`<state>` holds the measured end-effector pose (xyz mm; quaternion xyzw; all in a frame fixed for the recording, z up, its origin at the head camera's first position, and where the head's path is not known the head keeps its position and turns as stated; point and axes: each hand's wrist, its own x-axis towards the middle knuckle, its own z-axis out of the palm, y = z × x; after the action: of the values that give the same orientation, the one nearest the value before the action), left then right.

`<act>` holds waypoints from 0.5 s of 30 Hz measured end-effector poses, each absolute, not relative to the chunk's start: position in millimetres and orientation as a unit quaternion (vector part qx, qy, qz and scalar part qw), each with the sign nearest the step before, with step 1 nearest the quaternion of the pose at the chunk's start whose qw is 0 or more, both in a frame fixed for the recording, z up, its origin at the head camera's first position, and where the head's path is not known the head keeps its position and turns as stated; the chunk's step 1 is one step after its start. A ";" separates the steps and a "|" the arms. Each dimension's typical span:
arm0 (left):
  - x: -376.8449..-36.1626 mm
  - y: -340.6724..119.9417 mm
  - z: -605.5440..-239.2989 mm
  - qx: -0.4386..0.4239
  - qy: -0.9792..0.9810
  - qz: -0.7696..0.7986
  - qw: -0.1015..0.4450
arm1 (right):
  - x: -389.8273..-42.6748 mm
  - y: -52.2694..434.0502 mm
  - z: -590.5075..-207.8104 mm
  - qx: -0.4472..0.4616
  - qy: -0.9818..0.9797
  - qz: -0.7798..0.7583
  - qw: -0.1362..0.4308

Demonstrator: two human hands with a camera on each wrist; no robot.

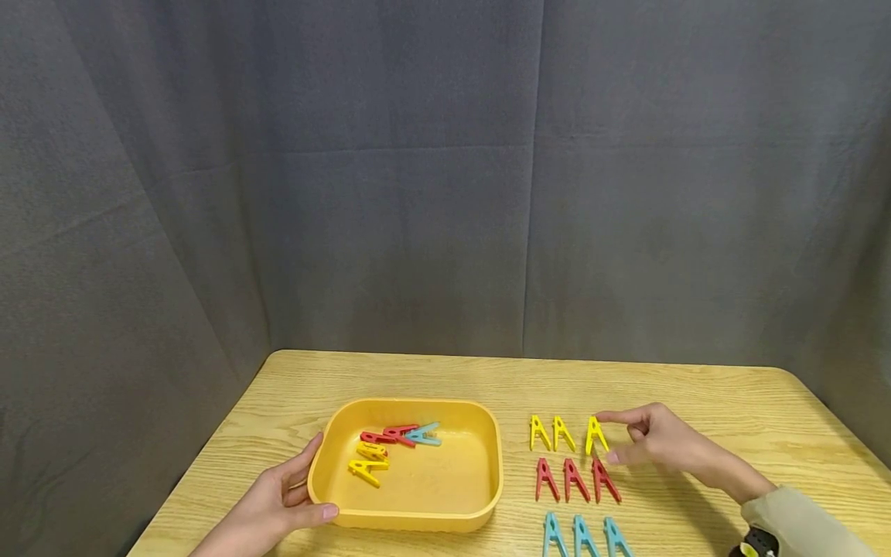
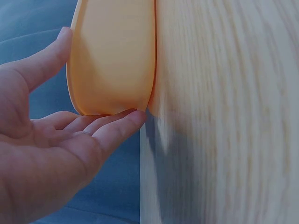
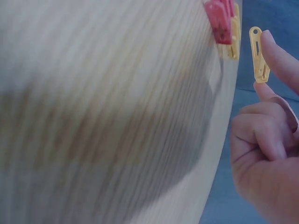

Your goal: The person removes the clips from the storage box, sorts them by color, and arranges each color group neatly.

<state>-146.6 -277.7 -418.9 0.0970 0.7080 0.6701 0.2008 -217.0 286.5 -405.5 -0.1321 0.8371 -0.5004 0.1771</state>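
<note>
While the left hand [image 1: 273,499] rests at the left end of a yellow-orange, round-cornered tray [image 1: 448,481], its thumb lies at the near corner of the rim and its extended fingers touch the outer end wall, with a wide gap between thumb and fingers. The right hand [image 1: 664,445] holds one bright yellow A-shaped clothespin [image 1: 594,430] between index fingertip and thumb, the pinch only as wide as that piece; the right wrist view shows it raised off the pale wood-grain tabletop [image 1: 445,377]. The held piece is at the right of two yellow clothespins [image 1: 559,427], to the right of the tray. Nearer the person lie three red clothespins [image 1: 569,473], then three light-blue clothespins [image 1: 581,529], these last cut by the lower frame edge. Inside the tray, red, yellow and light-blue clothespins [image 1: 365,468] lie loosely toward the left, some overlapping; their exact count cannot be confirmed. Dark grey cloth [image 1: 418,193] hangs behind.
</note>
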 end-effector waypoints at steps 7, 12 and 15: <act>-145.7 -277.5 -419.9 0.084 0.719 0.660 0.201 | -228.5 286.0 -411.6 -0.125 0.839 -0.495 0.191; -144.9 -277.2 -417.8 0.082 0.720 0.659 0.203 | -236.2 286.5 -416.2 -0.130 0.838 -0.491 0.198; -145.1 -276.9 -416.8 0.084 0.725 0.654 0.199 | -241.0 287.7 -418.9 -0.135 0.834 -0.493 0.209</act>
<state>-145.1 -276.9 -416.8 0.0837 0.7254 0.6536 0.1989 -241.0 287.7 -418.9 -0.1349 0.8337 -0.4931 0.2091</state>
